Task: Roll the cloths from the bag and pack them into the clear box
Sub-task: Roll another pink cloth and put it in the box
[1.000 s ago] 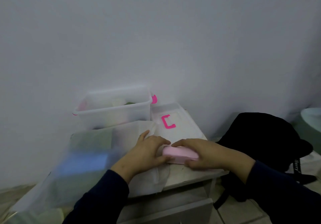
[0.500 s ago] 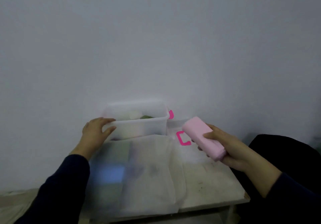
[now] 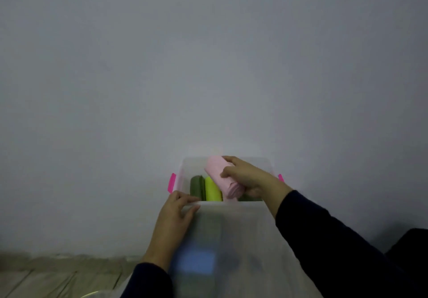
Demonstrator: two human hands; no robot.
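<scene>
At lower centre of the frame, against a plain grey wall (image 3: 208, 66): clear box (image 3: 266, 164), open-topped, with a pink latch (image 3: 171, 182) on its left end and another pink latch (image 3: 280, 177) on its right end. Contents, standing side by side along the near wall: one dark green roll (image 3: 196, 187) at left, one yellow-green roll (image 3: 212, 190) touching it on the right, and a further green piece partly hidden under the right hand, kind not clear. Pink roll (image 3: 220, 175), tilted, far end high over the box, near end low beside the yellow-green roll; grasped by the right hand (image 3: 249, 179), fingers curled over its top and thumb below. Left hand (image 3: 174, 216), at the box's near left corner, fingers bent over the rim and thumb against the near wall, grasping the box. Translucent white bag (image 3: 243, 240), lower centre, covering the box's near wall and spreading toward the bottom edge; a blurred blue shape (image 3: 195, 263) shows through it. Dark sleeves on both arms. Pale floor (image 3: 46, 274), lower left corner.
</scene>
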